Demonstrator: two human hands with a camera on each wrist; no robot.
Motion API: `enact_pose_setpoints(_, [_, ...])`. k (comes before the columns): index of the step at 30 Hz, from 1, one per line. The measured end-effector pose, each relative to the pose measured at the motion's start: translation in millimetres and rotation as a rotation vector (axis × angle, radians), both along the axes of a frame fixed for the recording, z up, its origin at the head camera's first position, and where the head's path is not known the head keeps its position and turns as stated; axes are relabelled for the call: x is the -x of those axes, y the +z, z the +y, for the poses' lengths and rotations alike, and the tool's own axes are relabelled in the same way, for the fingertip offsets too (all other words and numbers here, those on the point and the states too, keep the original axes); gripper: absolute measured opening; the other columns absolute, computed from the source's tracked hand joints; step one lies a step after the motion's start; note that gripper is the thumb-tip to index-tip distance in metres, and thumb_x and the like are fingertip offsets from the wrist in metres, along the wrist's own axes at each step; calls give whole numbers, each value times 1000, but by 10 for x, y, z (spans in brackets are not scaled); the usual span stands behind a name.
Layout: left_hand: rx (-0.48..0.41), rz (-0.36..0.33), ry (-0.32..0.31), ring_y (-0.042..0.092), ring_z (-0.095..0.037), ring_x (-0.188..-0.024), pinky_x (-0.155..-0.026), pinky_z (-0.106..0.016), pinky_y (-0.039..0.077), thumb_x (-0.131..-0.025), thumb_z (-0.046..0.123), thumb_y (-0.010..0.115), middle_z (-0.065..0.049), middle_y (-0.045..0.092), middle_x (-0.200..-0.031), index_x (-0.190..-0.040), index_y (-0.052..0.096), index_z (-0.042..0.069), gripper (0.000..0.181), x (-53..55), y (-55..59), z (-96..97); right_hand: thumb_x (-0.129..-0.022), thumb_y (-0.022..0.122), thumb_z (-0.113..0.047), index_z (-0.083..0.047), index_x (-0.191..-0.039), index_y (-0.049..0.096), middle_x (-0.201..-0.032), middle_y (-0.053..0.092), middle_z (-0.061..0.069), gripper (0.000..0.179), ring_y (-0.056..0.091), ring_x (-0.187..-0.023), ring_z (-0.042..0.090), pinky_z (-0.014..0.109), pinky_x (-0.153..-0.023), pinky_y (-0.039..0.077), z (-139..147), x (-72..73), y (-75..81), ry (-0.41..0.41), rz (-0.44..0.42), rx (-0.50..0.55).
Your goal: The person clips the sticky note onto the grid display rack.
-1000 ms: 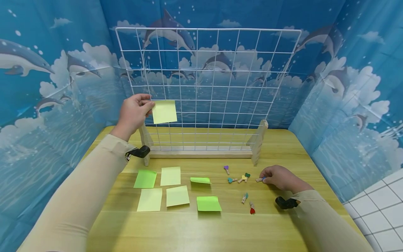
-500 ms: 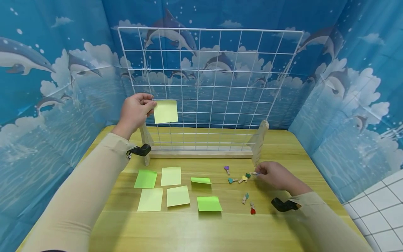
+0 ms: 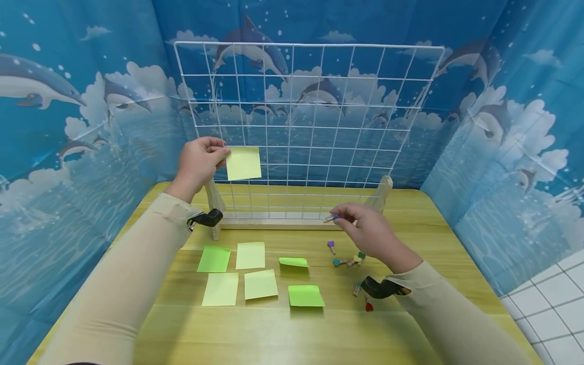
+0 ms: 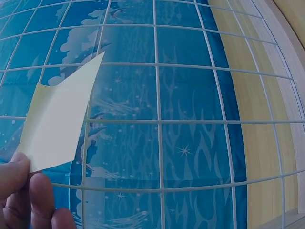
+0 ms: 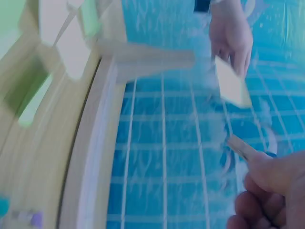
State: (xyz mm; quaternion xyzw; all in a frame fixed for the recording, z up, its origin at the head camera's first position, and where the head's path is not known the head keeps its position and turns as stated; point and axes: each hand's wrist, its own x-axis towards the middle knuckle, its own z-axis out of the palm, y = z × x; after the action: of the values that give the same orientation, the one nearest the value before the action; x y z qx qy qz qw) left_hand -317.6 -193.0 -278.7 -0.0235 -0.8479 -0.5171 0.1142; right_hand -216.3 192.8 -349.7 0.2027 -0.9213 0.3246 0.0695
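Note:
My left hand (image 3: pixel 199 165) pinches a pale yellow sticky note (image 3: pixel 244 163) by its left edge, up against the lower left of the white wire grid (image 3: pixel 310 147). In the left wrist view the note (image 4: pixel 62 119) bends slightly in front of the wires, thumb and fingers at its corner. My right hand (image 3: pixel 367 230) pinches a small wooden clothespin (image 3: pixel 330 219) with a blue end, in front of the grid's wooden base. The right wrist view shows this clothespin (image 5: pixel 242 148) pointing toward the note, apart from it.
Light green and pale yellow sticky notes (image 3: pixel 220 289) lie on the table, left of centre. Several heart-topped clothespins (image 3: pixel 331 247) are scattered to the right, some partly under the right wrist. The grid stands in wooden feet (image 3: pixel 215 203), with a dolphin-print curtain (image 3: pixel 319 20) behind.
The right hand has lifted the blue-ended clothespin from the table and carried it left and up toward the grid. The left hand keeps the note in nearly the same place.

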Motion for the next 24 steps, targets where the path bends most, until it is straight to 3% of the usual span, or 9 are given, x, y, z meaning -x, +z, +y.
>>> enact_pose_setpoints(4, [4, -11, 10, 70, -17, -91, -82, -29, 59, -106, 32, 65, -10, 75, -117, -130, 70, 10, 33, -3, 10, 11, -106, 65, -15, -6, -130, 71, -99, 71, 5, 26, 62, -83, 17, 28, -60, 43, -226, 40, 92, -21, 53, 89])
enact_pose_setpoints(9, [36, -23, 22, 70, -19, -91, -78, -32, 57, -106, 34, 64, -10, 75, -118, -128, 70, 11, 33, -10, 26, 6, -105, 66, -15, -7, -120, 74, -103, 72, 7, 18, 63, -85, 20, 32, -69, 50, -474, 147, 209, -12, 106, 165])
enact_pose_setpoints(14, [37, -43, 26, 70, -19, -92, -76, -32, 56, -106, 35, 65, -10, 75, -117, -127, 70, 11, 32, -20, 46, 8, -107, 63, -16, -9, -124, 74, -109, 74, 7, 21, 67, -92, 22, 37, -76, 54, -702, 274, 327, -15, 90, 216])
enact_pose_setpoints(18, [37, -50, 28, 71, -24, -98, -78, -32, 57, -106, 34, 65, -10, 75, -119, -128, 70, 11, 32, -27, 62, 18, -110, 59, -18, -9, -128, 72, -109, 75, 7, 24, 61, -78, 23, 38, -71, 50, -863, 373, 429, -14, 74, 224])
enact_pose_setpoints(24, [54, -52, 28, 71, -28, -101, -79, -33, 57, -106, 33, 65, -11, 75, -120, -129, 70, 11, 32, -35, 77, 23, -108, 61, -17, -7, -125, 74, -100, 61, 8, 23, 52, -78, 22, 36, -68, 45, -1088, 531, 578, -21, 169, 175])
